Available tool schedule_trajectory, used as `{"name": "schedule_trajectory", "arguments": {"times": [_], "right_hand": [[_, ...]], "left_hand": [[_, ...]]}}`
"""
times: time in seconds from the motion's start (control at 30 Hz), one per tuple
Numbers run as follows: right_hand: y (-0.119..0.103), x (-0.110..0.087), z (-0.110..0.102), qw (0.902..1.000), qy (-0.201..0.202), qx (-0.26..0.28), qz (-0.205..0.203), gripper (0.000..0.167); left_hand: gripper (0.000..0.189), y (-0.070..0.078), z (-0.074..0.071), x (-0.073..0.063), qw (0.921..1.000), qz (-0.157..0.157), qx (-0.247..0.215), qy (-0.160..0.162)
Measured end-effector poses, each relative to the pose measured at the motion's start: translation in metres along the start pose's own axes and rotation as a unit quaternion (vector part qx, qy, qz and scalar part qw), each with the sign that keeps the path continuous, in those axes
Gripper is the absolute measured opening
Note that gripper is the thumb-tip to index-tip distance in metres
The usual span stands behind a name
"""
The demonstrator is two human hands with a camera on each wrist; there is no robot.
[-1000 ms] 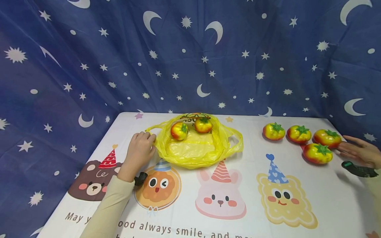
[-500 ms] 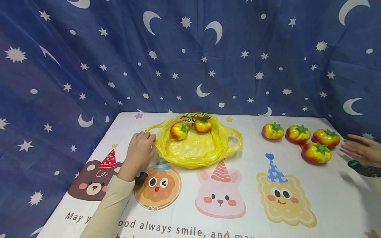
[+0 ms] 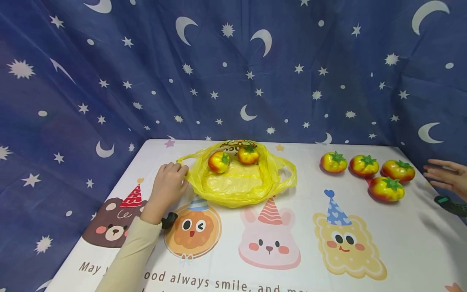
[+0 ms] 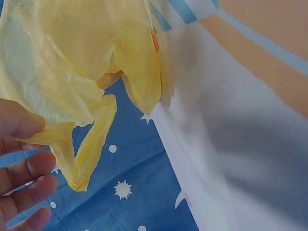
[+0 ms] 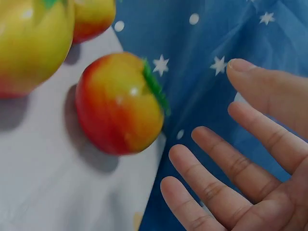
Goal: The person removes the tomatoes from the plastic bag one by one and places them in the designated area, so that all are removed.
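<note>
The left hand (image 3: 169,183) pinched the yellow bag (image 3: 237,198), while the right hand (image 3: 450,176) hung outstretched near four red-and-yellow fruits (image 3: 386,190).

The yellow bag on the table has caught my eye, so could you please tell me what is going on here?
A person's left hand pinches a handle of the yellow bag, which lies open on the table. Two tomato-like pieces are inside it. Four more pieces sit grouped toward the table's right side. The right hand is beside them, empty with fingers spread, touching none.
</note>
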State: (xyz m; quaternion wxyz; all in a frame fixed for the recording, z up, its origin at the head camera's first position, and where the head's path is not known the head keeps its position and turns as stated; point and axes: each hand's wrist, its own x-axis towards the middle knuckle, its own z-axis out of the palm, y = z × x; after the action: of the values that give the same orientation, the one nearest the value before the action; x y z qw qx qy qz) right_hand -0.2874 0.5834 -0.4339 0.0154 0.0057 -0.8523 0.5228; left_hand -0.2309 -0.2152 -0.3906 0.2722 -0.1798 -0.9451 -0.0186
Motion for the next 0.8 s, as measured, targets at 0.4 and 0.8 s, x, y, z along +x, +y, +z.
{"name": "schedule_trajectory", "arguments": {"times": [0.4, 0.8], "right_hand": [[-0.103, -0.014, 0.044, 0.9942, -0.017, -0.103, -0.022, 0.043], [-0.166, -0.008, 0.071, 0.9794, -0.052, -0.192, -0.034, 0.058]], "left_hand": [[0.015, 0.0, -0.002, 0.001, 1.0, 0.005, 0.001, 0.005], [0.015, 0.0, -0.002, 0.003, 1.0, 0.004, -0.001, 0.005]]}}
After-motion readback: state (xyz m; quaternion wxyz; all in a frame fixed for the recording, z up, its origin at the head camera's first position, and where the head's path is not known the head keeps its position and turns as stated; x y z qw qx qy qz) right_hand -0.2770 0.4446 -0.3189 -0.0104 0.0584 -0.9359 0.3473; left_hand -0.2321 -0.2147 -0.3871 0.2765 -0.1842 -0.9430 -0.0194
